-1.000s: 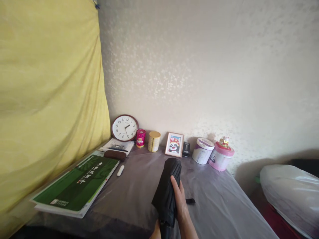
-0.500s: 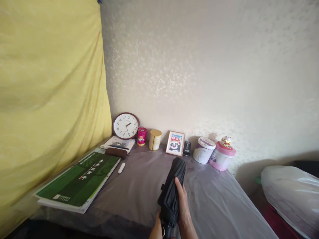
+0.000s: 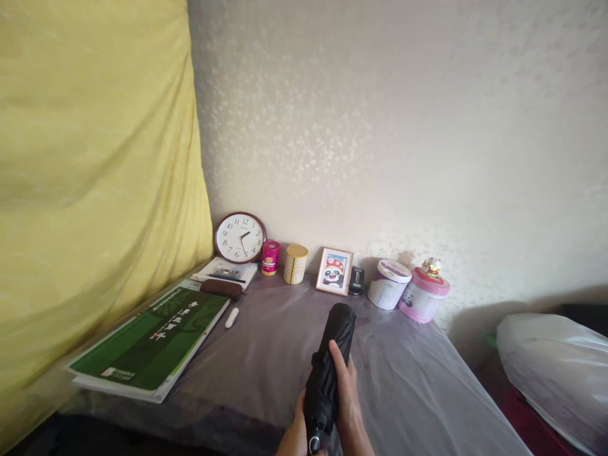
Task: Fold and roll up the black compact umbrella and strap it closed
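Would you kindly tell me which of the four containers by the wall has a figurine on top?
The pink tub, rightmost of the four; it alone bears a figurine.

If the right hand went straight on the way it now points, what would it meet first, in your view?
Beyond the black umbrella it holds, the right hand would probably meet the framed panda picture first, though the hand's height above the table is unclear.
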Available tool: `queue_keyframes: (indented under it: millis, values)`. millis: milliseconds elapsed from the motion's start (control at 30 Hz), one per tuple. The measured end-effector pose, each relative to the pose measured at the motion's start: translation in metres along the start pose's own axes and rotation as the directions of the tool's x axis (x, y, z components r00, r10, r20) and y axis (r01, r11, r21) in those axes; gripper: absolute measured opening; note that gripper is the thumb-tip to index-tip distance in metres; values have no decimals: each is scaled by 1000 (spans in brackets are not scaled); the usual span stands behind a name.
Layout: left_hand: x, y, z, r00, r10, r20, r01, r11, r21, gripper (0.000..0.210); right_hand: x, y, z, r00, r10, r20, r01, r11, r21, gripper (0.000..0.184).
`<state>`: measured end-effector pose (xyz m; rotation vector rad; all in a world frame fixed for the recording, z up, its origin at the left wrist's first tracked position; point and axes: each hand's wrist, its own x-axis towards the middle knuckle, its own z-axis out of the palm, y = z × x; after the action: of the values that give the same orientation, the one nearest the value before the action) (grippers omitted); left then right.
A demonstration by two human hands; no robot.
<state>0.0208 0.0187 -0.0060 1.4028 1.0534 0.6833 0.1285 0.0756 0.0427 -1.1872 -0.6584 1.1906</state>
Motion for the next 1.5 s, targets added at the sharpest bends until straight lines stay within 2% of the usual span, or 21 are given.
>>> queue_keyframes:
  millis: [67,133,200,267,333,400,467,567,633,733,833,900,1000,1067,1133,1200,1267,1300,1333,1400,1500]
  values:
    - [0,-1,0,990,-89,-105,114,960,257,91,2,1,1,1000,15,-3,-15,1000,-19,62]
    - [-1,1,-1,980,-108,-166,163,916,366,88,2,1,2,999,17,-27,-17,999,-27,63]
    - [-4,5,-4,988,-21,-154,66,953,295,89,0,1,2,999,36,-34,-36,999,-6,62]
    - [-7,10,-5,996,44,-77,-37,995,94,90,-2,0,2,997,83,-8,-82,996,24,61]
    - [-9,12,-5,999,34,17,-32,996,-80,86,-2,0,2,994,107,38,-108,994,33,60]
    - [-9,10,-3,1000,7,24,-5,995,-96,84,-1,2,1,993,89,72,-90,996,7,59]
    - [-8,6,-2,998,12,-64,-10,999,38,88,2,3,1,998,49,46,-46,998,-49,57]
    - [-6,2,-3,985,-55,-164,102,951,292,91,4,5,3,999,2,-46,-7,993,-118,56]
    - [-6,3,-5,981,-29,-191,97,930,356,92,3,4,5,998,9,-58,-14,995,-98,55]
    - [-11,10,-9,989,71,-132,-47,983,176,93,-2,0,5,995,94,14,-95,996,4,51]
    - [-14,15,-7,1000,-3,-12,2,998,-65,84,-5,-3,4,985,152,87,-155,987,33,51]
    - [-14,13,-5,998,-32,-51,30,999,-43,82,-4,-4,4,990,110,92,-109,994,-14,50]
    - [-11,8,-2,981,-18,-192,50,985,163,88,-2,-2,3,999,26,29,-23,996,-90,53]
    - [-11,6,-4,974,1,-225,59,965,256,89,-1,1,3,999,32,-16,-33,996,-82,55]
    - [-12,7,-8,979,64,-195,-19,974,224,91,-3,4,2,997,79,-16,-80,996,-32,55]
    - [-14,10,-12,988,104,-110,-97,993,66,89,-4,5,2,990,137,19,-138,990,20,53]
    - [-15,13,-13,998,61,-7,-62,995,-84,85,-5,6,1,982,181,59,-184,981,52,54]
    - [-14,13,-12,999,35,14,-33,995,-99,83,-5,6,2,979,191,71,-195,979,57,56]
    - [-14,14,-11,1000,21,1,-21,998,-58,84,-5,5,2,980,186,71,-190,980,54,57]
    - [-12,14,-7,996,18,-90,-4,989,151,90,-6,4,3,989,140,42,-141,990,27,58]
    - [-10,14,-4,982,-75,-173,148,875,462,91,-7,4,5,998,69,-11,-70,997,-18,59]
